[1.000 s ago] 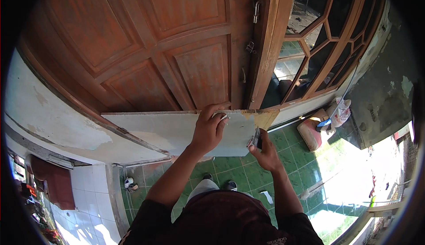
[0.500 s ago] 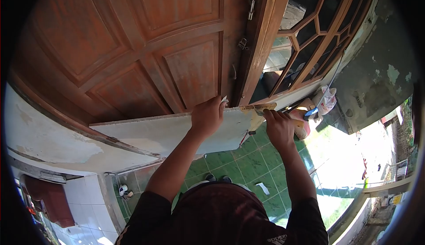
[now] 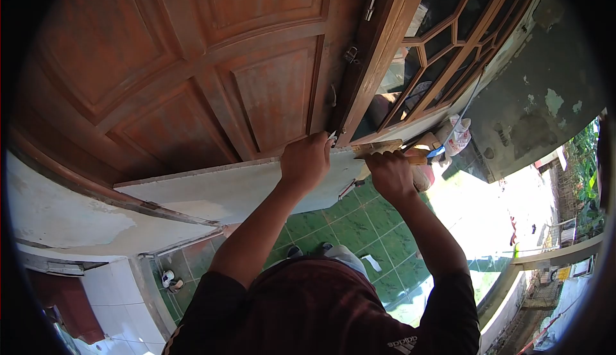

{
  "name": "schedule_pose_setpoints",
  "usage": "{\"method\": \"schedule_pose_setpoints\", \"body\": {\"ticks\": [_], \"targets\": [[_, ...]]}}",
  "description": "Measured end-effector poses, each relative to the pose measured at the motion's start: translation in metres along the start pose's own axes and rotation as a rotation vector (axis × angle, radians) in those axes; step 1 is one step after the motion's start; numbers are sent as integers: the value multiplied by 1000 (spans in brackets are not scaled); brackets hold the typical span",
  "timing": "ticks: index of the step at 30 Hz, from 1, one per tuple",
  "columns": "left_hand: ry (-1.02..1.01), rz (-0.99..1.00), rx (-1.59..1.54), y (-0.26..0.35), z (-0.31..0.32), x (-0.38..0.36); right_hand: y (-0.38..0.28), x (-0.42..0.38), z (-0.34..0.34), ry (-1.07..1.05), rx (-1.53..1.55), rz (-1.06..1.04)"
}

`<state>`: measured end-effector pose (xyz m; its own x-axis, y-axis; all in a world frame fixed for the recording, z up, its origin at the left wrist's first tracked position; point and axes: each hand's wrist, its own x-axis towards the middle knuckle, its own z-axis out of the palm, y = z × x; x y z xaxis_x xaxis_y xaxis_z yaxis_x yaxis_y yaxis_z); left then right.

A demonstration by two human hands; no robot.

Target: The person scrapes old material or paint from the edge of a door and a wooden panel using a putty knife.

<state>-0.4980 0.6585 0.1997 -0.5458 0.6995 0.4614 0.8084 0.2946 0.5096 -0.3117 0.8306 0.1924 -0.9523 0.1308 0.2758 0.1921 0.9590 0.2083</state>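
A white door leaf (image 3: 250, 191) stands edge-up in front of me, its top edge running left to right. My left hand (image 3: 305, 161) is closed over that edge, and a small pale piece (image 3: 332, 137) sticks out by its thumb, too small to name. My right hand (image 3: 390, 174) is wrapped around a wooden-handled tool (image 3: 417, 160) at the leaf's right end. The fingers mostly cover the tool's blade end. Beside this hand, the leaf's end shows a bare, yellowish wood patch (image 3: 384, 146).
A brown panelled door (image 3: 276, 104) with bolts rises behind the leaf, beside a wood-framed window (image 3: 436, 53). A white sack (image 3: 457, 135) leans by the wall at right. Green tiles (image 3: 378, 226) cover the floor, with a white scrap (image 3: 371, 262) and shoes (image 3: 171, 282) on it.
My right hand has shifted left with the tool, closer to my left hand. My view has moved slightly. My left hand keeps its hold on the leaf's edge.
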Motion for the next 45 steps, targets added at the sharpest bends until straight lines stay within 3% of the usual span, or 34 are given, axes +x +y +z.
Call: {"method": "schedule_pose_setpoints", "body": {"ticks": [4, 10, 13, 23, 32, 45], "targets": [[-2, 5, -4, 1, -2, 0, 23, -9, -26, 174, 90, 96], [34, 19, -5, 0, 1, 0, 11, -8, -11, 153, 86, 134], [42, 10, 6, 0, 1, 0, 15, -8, -23, 299, 112, 172], [25, 10, 45, 0, 1, 3, 8, -7, -5, 222, 136, 180], [19, -8, 27, 0, 2, 1, 12, -10, -10, 283, 153, 205], [-19, -8, 11, -3, 2, 5, 5, -2, -14, 199, -54, 119]]}}
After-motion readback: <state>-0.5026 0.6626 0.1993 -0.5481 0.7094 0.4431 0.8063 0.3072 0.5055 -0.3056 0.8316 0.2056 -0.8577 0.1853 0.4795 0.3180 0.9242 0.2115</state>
